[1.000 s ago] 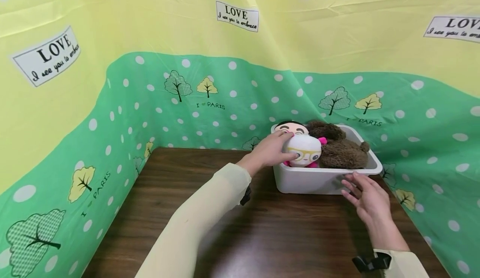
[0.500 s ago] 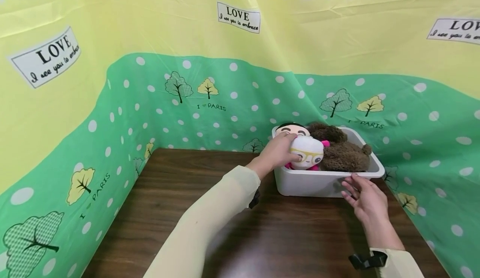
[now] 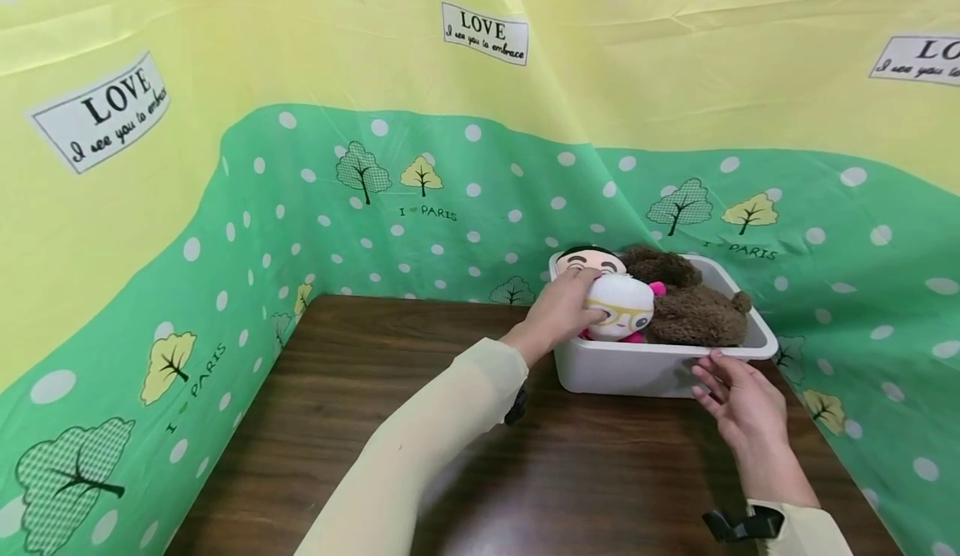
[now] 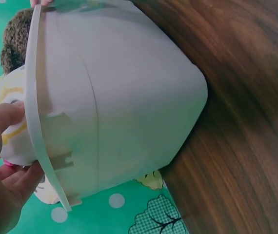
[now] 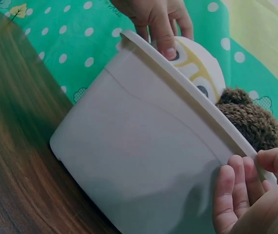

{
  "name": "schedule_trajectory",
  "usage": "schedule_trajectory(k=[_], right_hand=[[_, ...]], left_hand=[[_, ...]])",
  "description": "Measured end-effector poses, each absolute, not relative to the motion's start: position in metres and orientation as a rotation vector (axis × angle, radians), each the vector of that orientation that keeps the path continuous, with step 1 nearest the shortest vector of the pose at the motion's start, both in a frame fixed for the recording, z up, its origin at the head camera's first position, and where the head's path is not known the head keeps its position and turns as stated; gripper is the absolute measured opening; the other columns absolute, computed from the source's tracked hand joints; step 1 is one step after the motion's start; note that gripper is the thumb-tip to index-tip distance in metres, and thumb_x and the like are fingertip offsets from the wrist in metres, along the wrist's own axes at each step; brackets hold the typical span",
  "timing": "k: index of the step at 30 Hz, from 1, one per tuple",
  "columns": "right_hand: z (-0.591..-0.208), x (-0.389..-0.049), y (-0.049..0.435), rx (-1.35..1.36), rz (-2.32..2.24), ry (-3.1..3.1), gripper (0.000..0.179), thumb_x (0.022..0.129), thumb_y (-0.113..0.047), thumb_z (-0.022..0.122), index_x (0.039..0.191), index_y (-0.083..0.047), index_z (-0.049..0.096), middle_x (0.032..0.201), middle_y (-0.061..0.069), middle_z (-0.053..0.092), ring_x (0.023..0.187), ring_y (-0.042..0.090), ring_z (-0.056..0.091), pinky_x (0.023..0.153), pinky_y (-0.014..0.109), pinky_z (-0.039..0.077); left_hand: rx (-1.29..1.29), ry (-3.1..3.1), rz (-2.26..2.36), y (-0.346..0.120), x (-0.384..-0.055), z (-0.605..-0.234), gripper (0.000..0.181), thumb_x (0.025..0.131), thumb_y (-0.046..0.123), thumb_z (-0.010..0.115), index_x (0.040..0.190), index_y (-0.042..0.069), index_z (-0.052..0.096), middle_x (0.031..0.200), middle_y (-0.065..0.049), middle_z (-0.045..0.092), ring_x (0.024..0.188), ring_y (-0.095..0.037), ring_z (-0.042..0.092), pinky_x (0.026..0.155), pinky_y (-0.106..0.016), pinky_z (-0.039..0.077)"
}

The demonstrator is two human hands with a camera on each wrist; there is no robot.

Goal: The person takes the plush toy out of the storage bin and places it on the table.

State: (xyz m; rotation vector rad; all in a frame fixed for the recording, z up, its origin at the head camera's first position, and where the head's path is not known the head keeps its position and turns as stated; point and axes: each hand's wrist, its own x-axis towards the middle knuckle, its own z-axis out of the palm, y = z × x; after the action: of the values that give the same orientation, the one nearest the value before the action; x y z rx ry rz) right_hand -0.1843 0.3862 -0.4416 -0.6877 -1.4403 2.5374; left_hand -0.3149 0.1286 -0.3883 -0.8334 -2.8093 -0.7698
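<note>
My left hand [image 3: 564, 310] grips a white plush toy [image 3: 621, 306] with yellow glasses and pink trim. Its thumb lies across the toy's face, while the other fingers reach behind the head. The toy's body is hidden inside a white plastic bin [image 3: 630, 370]. At the bin's front right, my right hand [image 3: 750, 402] holds the rim. In the right wrist view, the thumb lies at the rim's top and several fingers lie along the outer wall. Beside the white toy, brown fluffy plush [image 3: 697, 314] fills the right of the bin. Behind it shows a doll's face [image 3: 588, 260] with dark brows.
The bin stands on a dark wooden table [image 3: 360, 398], near its back right corner. A green and yellow printed cloth [image 3: 420, 164] hangs around the back and sides, close behind the bin.
The head view has shifted slightly. Both hands keep about the same places on the toy and the rim, and the toy stays in the bin.
</note>
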Motion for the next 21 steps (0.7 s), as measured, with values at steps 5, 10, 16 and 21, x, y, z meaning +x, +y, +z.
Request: schedule_trajectory(k=[5,10,16,21], right_hand=[[-0.443,-0.185,0.386,-0.726,2.526,-1.444,0.011,0.092,-0.026,0.079,0.098,-0.019,0.073,0.086,-0.003,0.077,0.079,0.013,0.075,0.063,0.034,0.061],[-0.444,-0.189,0.386,-0.780,2.498,-1.433,0.019,0.089,-0.028,0.082,0.102,-0.019,0.071,0.086,-0.003,0.076,0.079,0.013,0.076,0.063,0.035,0.061],[-0.443,-0.189,0.387,-0.760,2.524,-1.406,0.012,0.091,-0.023,0.081,0.097,-0.018,0.073,0.085,-0.002,0.077,0.079,0.014,0.076,0.062,0.035,0.061],[-0.443,-0.189,0.390,-0.724,2.543,-1.411,0.009,0.091,-0.021,0.080,0.097,-0.018,0.074,0.086,-0.002,0.078,0.079,0.014,0.077,0.062,0.035,0.061]], left_hand=[[-0.839,-2.767,-0.786,0.128,-0.311,-0.388,0.061,0.095,0.037,0.074,0.149,0.023,0.050,0.139,0.003,0.059,0.114,-0.012,0.061,0.095,-0.025,0.052],[-0.843,-2.716,-0.838,0.125,-0.309,-0.380,0.059,0.095,0.037,0.075,0.148,0.025,0.051,0.139,0.004,0.058,0.119,-0.011,0.059,0.098,-0.027,0.052],[-0.877,-2.628,-0.899,0.120,-0.303,-0.368,0.057,0.095,0.035,0.075,0.147,0.025,0.053,0.145,0.005,0.056,0.127,-0.011,0.055,0.102,-0.026,0.050],[-0.861,-2.584,-0.936,0.115,-0.297,-0.355,0.057,0.095,0.033,0.075,0.147,0.025,0.053,0.144,0.005,0.057,0.126,-0.010,0.055,0.102,-0.025,0.049]])
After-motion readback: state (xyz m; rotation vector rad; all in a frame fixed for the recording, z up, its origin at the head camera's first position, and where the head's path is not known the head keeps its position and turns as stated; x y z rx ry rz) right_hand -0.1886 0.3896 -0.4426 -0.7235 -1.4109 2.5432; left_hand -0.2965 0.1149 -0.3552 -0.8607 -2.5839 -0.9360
